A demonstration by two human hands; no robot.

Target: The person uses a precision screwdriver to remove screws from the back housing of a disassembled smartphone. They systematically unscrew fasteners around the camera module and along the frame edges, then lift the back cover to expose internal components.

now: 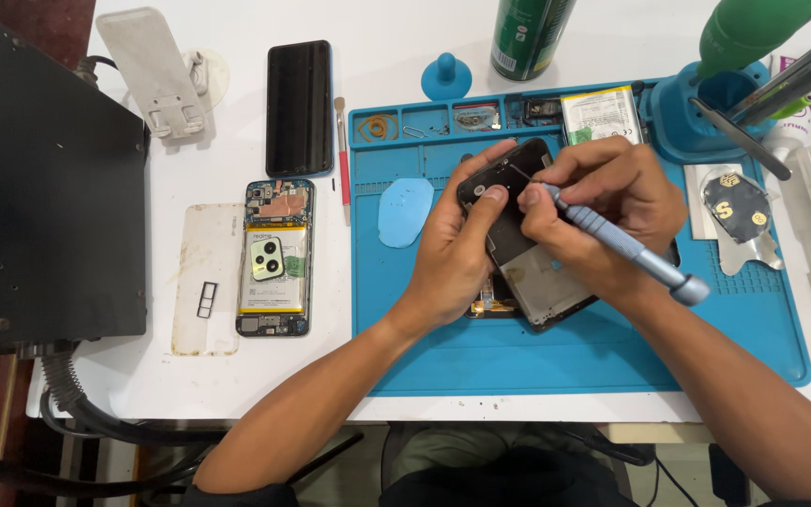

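Centre of frame, on the blue mat: the left hand grips the opened phone, fingers curled round its upper edge. The right hand pinches a grey screwdriver, tip on the phone's upper part.

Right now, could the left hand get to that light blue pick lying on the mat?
Probably yes: the blue pick lies bare on the mat just beside the left hand, nothing between them, though that hand is steadying the opened phone.
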